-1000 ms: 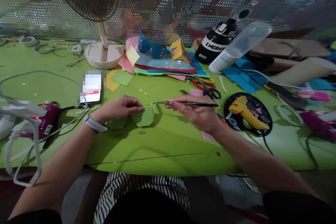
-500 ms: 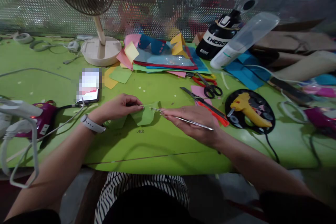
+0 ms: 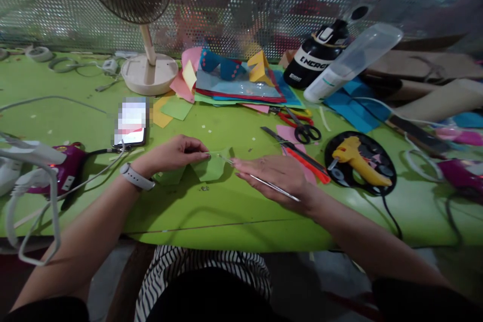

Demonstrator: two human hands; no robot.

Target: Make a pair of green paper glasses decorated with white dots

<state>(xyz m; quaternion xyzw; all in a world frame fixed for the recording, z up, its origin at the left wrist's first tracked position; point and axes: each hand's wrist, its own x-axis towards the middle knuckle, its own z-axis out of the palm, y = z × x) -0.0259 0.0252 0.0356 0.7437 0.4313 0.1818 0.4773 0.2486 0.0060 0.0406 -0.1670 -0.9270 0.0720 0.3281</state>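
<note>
My left hand, with a pale watch band on the wrist, pinches the upper edge of a cut piece of light green paper, held just over the table. My right hand grips a slim silver metal tool like a pen. Its tip meets the paper's upper edge, close to my left fingertips; whether it is a single point or tweezers is too small to tell. A few tiny dark bits lie on the table below the paper.
Right of my right hand lie an orange utility knife, black-handled scissors and a yellow glue gun on a black tray. A phone, a fan, coloured papers and a black bottle stand or lie beyond.
The view has shifted slightly. The silver tool's back end has dipped a little in my right hand, and its tip stays at the paper. My left hand keeps its pinch.
</note>
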